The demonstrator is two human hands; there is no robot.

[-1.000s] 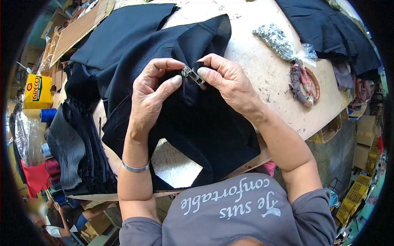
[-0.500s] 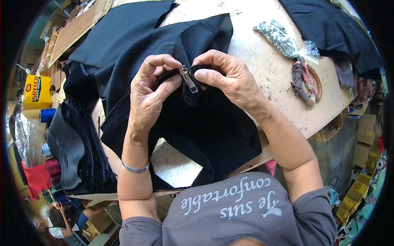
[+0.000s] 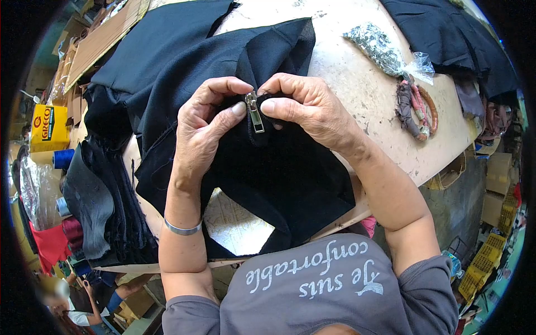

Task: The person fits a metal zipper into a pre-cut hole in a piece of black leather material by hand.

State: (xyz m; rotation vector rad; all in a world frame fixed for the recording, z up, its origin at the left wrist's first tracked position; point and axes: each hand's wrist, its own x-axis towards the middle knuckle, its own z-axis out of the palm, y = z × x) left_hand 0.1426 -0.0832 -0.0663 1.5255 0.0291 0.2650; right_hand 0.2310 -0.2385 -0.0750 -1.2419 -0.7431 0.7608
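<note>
Both my hands hold up a black zipper whose metal slider [image 3: 254, 113] hangs between them, its pull tab pointing down. My left hand [image 3: 209, 111] pinches the zipper's tape on the left side, thumb against fingers. On the other side my right hand [image 3: 304, 103] grips the tape close to the slider in the same way. Dark zipper teeth run just below the slider. Black fabric [image 3: 301, 178] attached around the zipper drapes down and spreads over the table toward me. More dark cloth [image 3: 173, 61] lies folded behind my hands.
On the pale table [image 3: 346, 72] sit a clear plastic bag of small metal pieces [image 3: 374, 44] and a cloth-wrapped ring [image 3: 427, 111]. Stacked dark fabric pieces [image 3: 103, 206] lie at left, near a yellow box [image 3: 50, 127] and thread spools [image 3: 63, 158]. Another person [image 3: 84, 301] is at lower left.
The slider's pull tab has swung from slanting right to hanging nearly straight down. My hands have shifted only slightly and keep their pinch on the zipper.
</note>
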